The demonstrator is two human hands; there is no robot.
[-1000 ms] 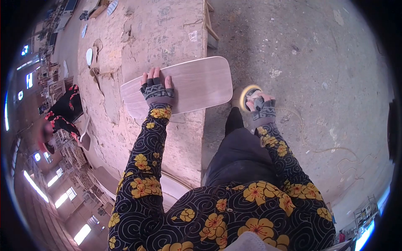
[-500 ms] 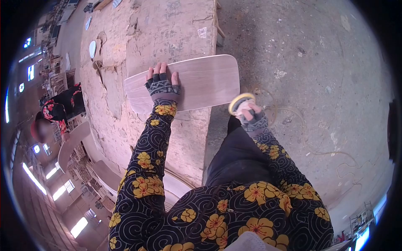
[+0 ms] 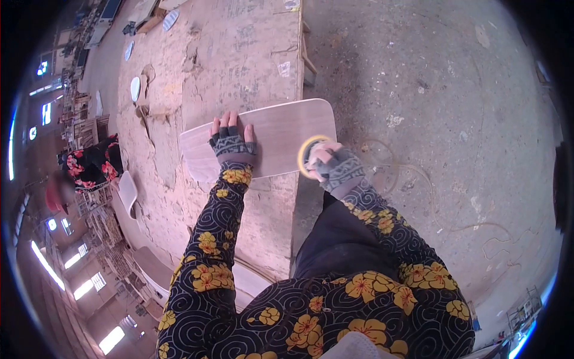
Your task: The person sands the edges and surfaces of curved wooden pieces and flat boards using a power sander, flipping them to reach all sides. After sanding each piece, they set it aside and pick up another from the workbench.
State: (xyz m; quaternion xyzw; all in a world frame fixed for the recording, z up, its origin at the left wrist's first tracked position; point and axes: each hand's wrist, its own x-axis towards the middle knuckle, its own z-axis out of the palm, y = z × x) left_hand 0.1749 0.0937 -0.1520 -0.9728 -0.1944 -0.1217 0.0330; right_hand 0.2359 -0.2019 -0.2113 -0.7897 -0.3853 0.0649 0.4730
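Note:
A thin wooden board (image 3: 281,131) with rounded corners lies across the worktable, its right end jutting past the table's edge. Flat on the left part of that board rests my left hand (image 3: 232,140), in a fingerless patterned glove, fingers apart. My right hand (image 3: 336,164), gloved the same way, is wrapped round the top of a round sander (image 3: 306,157) with a yellow rim. The sander overlaps the board's lower right edge in this view, and its underside is hidden.
A thin hose (image 3: 431,185) loops over the concrete floor (image 3: 418,107) at the right. Across the worn worktable (image 3: 239,66), a person (image 3: 89,164) in a flowered top stands near a curved panel (image 3: 127,191). Oval pieces (image 3: 135,89) lie along the table's far side.
My right hand has brought the sander left, from beside the board's corner to over its lower right edge. My left hand stays on the board. The other person's arm and panel have shifted.

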